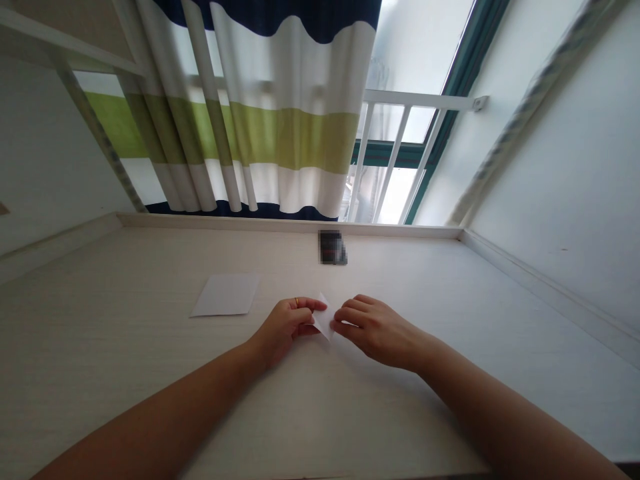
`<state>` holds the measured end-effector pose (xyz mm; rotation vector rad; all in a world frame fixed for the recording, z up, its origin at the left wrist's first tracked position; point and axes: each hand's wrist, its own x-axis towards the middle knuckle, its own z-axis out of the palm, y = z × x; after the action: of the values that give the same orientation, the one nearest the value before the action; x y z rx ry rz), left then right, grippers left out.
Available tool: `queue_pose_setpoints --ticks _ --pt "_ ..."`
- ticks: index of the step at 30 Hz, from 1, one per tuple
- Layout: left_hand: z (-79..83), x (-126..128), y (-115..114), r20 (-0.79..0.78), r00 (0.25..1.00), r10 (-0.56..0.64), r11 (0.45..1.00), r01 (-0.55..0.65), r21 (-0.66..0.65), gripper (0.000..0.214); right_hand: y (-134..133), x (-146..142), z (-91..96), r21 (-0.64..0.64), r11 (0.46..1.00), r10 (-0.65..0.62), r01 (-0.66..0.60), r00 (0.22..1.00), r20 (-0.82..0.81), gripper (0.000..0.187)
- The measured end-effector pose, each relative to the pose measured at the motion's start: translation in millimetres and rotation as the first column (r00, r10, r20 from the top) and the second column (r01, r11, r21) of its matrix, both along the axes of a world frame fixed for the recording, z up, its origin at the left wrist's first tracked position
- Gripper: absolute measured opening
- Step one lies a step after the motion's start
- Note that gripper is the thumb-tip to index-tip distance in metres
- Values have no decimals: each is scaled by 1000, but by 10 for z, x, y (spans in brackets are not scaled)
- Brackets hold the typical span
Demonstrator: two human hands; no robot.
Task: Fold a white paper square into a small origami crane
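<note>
Two hands meet at the middle of the pale worktop, and between them sits a small folded paper, white, raised slightly off the surface with one pointed corner towards the window and another towards the person. The left hand, with a ring on one finger, is closed on the paper's left side, fingers curled over the top. The right hand pinches the right edge with its fingertips, the other fingers bent low over the worktop. Judging by its small size and angled edges, this paper has already been through some folds and is partway shaped, though how many folds it holds cannot be made out, and no finished form shows yet. A second sheet lies flat and unfolded to the left, apart from both hands, so by the look of it that one has not been started. Further back, near the window ledge, lies a small dark object, too blurred to identify. A striped curtain hangs behind the worktop, beside a white window rail.
</note>
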<state>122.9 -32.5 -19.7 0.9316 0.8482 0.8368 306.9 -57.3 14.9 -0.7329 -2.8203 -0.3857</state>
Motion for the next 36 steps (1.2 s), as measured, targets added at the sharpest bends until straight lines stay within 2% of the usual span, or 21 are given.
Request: queue_pose_setpoints --ticks 5,11,25,31,36 --pt "19 10 -14 -45 999 -26 999 25 -32 26 -37 -24 -13 -5 1000 18 -18 1000 -5 22" --pt "23 18 -19 -63 996 -57 998 55 -40 27 -54 -42 -4 -72 997 14 -15 1000 -14 27" --pt "8 27 -23 -36 996 -81 997 81 -11 23 -94 -66 9 -33 999 38 -39 999 -18 25" --pt "20 30 -34 -23 996 -82 997 82 -6 16 -108 -74 21 -18 1000 -14 14 1000 -4 25" --pt "45 31 -46 6 990 -143 990 142 11 18 -117 -74 26 4 998 -65 65 996 -57 24"
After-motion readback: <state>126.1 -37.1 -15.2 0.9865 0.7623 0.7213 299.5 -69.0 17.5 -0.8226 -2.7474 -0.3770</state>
